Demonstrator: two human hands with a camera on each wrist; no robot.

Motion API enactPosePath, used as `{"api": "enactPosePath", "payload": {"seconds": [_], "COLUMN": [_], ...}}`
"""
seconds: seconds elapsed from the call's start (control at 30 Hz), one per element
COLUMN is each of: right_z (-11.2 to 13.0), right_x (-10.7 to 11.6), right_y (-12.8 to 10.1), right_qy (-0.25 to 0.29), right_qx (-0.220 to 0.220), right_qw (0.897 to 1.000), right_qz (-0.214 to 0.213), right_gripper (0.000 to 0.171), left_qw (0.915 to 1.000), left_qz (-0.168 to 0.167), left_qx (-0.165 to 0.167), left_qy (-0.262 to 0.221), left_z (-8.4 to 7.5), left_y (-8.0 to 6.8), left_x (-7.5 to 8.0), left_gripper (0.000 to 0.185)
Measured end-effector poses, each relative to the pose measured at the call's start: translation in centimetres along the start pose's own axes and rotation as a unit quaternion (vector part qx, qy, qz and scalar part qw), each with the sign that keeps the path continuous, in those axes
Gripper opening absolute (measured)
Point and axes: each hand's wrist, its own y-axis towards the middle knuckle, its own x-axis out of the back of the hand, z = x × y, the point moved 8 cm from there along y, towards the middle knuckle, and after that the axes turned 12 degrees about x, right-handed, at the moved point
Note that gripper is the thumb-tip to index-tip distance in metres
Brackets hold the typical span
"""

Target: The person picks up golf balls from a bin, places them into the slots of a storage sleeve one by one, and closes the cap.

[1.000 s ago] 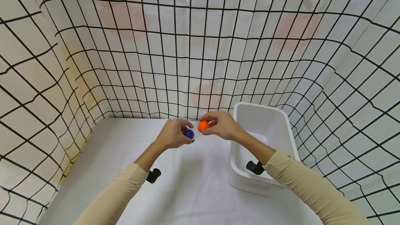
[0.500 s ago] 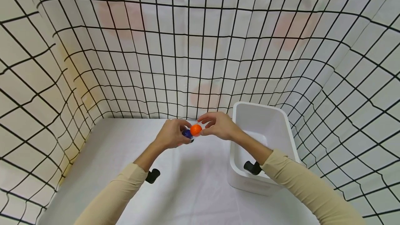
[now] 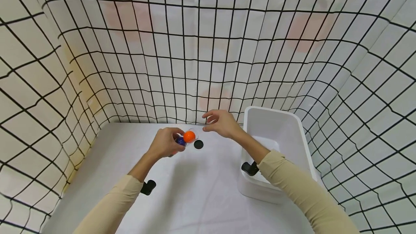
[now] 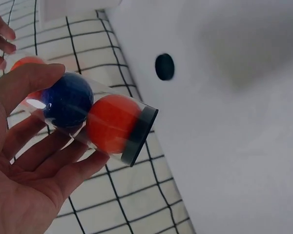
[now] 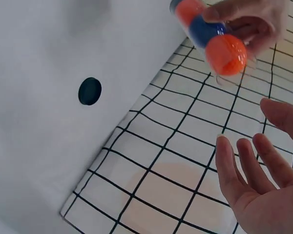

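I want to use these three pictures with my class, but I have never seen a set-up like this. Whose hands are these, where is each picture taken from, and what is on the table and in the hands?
These are a person's two bare hands, filmed by three cameras worn on the body. The wide picture comes from a head camera looking down at a white table inside grid-patterned walls. The other two come from a camera on each wrist.

The left hand holds a clear tube with a dark end cap. In it sit three balls in a row: an orange ball at the capped end, a blue ball, and another orange one at the far end. The right hand is open and holds nothing, close beside the tube.

On the table lie a small black disc and, to the right, a white bin.
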Motion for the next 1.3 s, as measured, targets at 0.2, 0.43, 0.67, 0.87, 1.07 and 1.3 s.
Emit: {"api": "enactPosePath", "payload": {"seconds": [0.2,0.43,0.67,0.87,1.07,1.3], "right_z": [-1.1,-3.4,-6.7,-9.3,-11.8,-14.0], "right_x": [-1.0,-4.8,-7.9,-9.4,-11.8,-14.2], "right_y": [2.4,5.0,4.6,3.5,2.3,0.7], "right_qy": [-0.006,-0.002,0.016,0.033,0.035,0.014], "right_qx": [-0.023,-0.058,-0.109,-0.143,-0.170,-0.199], "right_qw": [0.999,0.994,0.983,0.973,0.970,0.967], "right_qz": [-0.046,-0.095,-0.146,-0.177,-0.168,-0.158], "right_gripper": [0.041,0.040,0.042,0.046,0.053,0.055], "left_qw": [0.9997,0.9987,0.9985,0.9987,0.9985,0.9982], "left_qz": [-0.020,-0.030,-0.031,-0.031,-0.033,-0.031], "left_qx": [0.013,0.042,0.044,0.040,0.043,0.050], "left_qy": [0.000,-0.008,-0.005,-0.001,0.005,0.004], "left_z": [2.9,5.5,6.3,6.2,6.1,6.0], "left_y": [-0.1,-0.4,-0.7,-0.8,-0.7,-0.6], "left_x": [0.9,1.8,2.1,2.2,2.2,2.0], "left_gripper": [0.043,0.041,0.042,0.040,0.041,0.042]}}
